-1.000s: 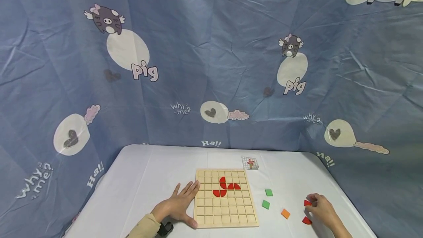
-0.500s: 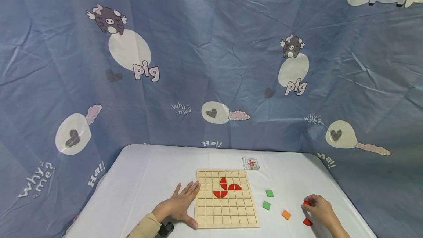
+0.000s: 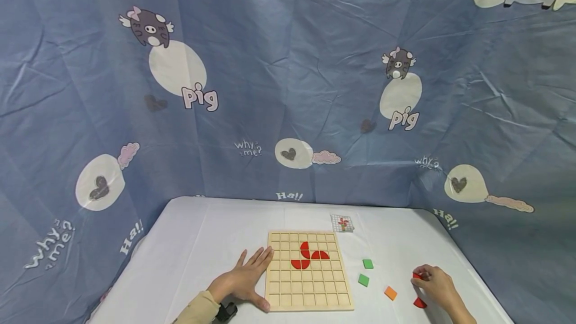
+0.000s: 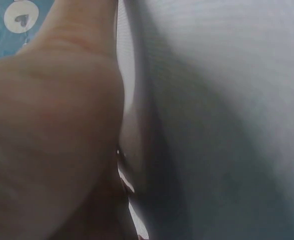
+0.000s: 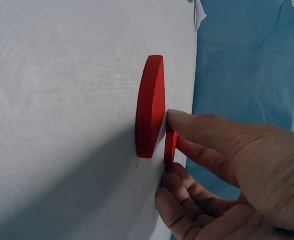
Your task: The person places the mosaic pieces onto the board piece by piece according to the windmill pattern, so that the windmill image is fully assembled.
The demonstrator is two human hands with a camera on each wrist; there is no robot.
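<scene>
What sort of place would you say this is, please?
Probably an indoor tabletop play or recording corner: a white-covered table stands before a blue pig-print cloth, and on it lie a gridded wooden board and loose coloured pieces.

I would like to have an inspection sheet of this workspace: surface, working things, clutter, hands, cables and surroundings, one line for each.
Surface: white tabletop, with shadows near the hands.
Job's things: wooden grid board bearing six red pieces; loose red piece on the tabletop; right of the board, two green tiles and an orange tile; picture card beyond the board.
Clutter: nothing seen apart from the listed things.
Hands: left hand spread at the board's left edge; right hand pinches another red piece; whether lifted, cannot tell.
Cables: nothing seen.
Surroundings: blue curtain behind, printed with pigs and hearts.
</scene>
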